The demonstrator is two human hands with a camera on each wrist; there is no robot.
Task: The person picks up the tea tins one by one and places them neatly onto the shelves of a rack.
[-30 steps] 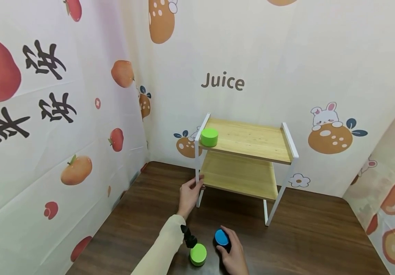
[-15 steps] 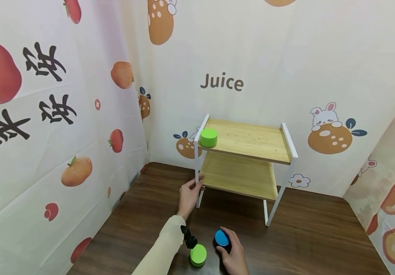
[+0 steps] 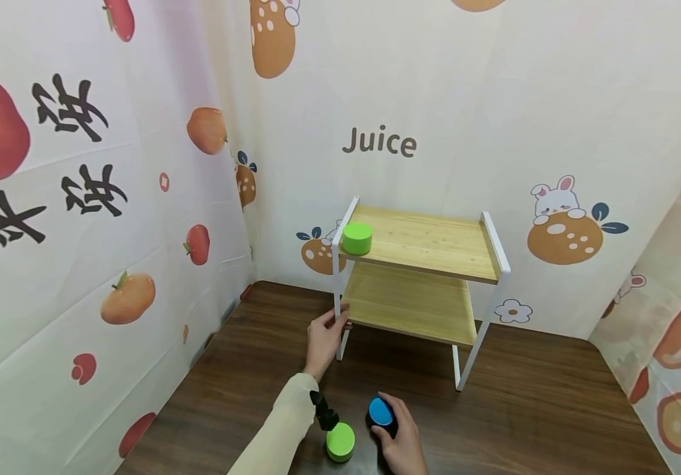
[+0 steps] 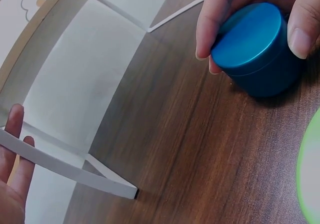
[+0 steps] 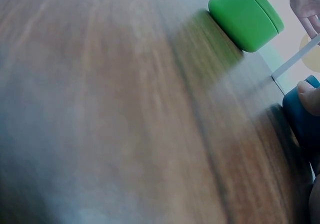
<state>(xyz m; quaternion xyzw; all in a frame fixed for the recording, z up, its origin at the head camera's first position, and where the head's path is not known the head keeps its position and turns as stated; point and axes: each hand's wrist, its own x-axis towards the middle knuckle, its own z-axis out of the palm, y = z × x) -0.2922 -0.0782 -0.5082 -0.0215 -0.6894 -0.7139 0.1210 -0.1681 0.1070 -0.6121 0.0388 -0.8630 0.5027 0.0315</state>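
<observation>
My right hand (image 3: 402, 442) grips a blue round tin (image 3: 380, 411) with a lid, which rests on the table. Fingers and thumb lie on opposite sides of the tin, as the left wrist view shows. Farther forward, my left hand (image 3: 324, 343) holds the white front left leg of a two-tier wooden shelf (image 3: 429, 237), level with the lower board. In the left wrist view its fingers (image 4: 22, 179) reach behind the white bar. A green round tin (image 3: 340, 442) stands on the table left of the blue one. Another green tin (image 3: 357, 238) sits at the top board's front left corner.
The dark wooden table (image 3: 542, 409) extends to both sides of the shelf. Fruit-printed curtains (image 3: 465, 119) hang behind and at the sides. A black wrist strap (image 3: 324, 412) sits on the left sleeve, near the green tin.
The view has shifted slightly. Both hands, the shelf and the tins keep their places relative to one another.
</observation>
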